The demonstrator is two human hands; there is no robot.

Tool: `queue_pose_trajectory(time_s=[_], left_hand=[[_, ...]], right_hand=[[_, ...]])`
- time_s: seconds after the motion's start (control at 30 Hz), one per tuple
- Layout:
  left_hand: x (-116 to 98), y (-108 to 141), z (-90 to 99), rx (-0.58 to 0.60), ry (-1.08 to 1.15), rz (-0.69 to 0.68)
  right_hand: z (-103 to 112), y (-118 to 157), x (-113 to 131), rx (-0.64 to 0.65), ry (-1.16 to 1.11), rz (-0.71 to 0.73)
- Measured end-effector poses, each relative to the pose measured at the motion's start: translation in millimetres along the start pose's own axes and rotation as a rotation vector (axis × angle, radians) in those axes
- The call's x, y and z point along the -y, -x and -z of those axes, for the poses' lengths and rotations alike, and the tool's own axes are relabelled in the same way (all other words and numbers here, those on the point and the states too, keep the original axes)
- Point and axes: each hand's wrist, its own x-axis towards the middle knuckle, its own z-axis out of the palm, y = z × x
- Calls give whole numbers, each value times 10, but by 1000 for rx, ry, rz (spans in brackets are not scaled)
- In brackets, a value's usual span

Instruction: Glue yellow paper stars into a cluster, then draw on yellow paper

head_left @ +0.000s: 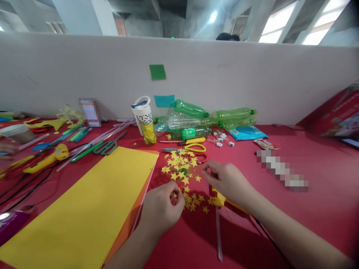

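Note:
My left hand (161, 205) is closed, thumb against curled fingers, low over a pile of small yellow paper stars (178, 160). Whatever sits between its fingertips, if anything, is too small to make out. On the right side of the stars, my right hand (228, 181) has its fingers curled into a pinch, and its fingertips' contents are also unclear. A yellow glue gun (220, 200) lies partly hidden under my right wrist. Beside it a translucent glue stick (219, 239) points toward me. Something green and clear (183, 172) shows among the stars.
Yellow paper sheets (92, 201) lie at left, near dark scissors (106, 147) and another glue gun (47, 160). Behind the stars are yellow-handled scissors (196, 148), a yellow cutter (195, 141), green plastic bottles (190, 108) and a paper cup (141, 114). Another person's hand (8, 149) shows far left.

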Motion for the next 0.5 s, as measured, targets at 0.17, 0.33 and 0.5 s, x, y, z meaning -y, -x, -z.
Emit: queue_pose_trajectory(time_s=[0.17, 0.33, 0.5], left_hand=[[15, -33, 30, 32, -79, 44], [30, -90, 133, 123, -42, 49], [-21, -57, 160, 399, 158, -168]], right_hand=[[-90, 6, -29, 114, 187, -5], [32, 63, -11, 229, 268, 41], [-40, 260, 22, 246, 302, 296]])
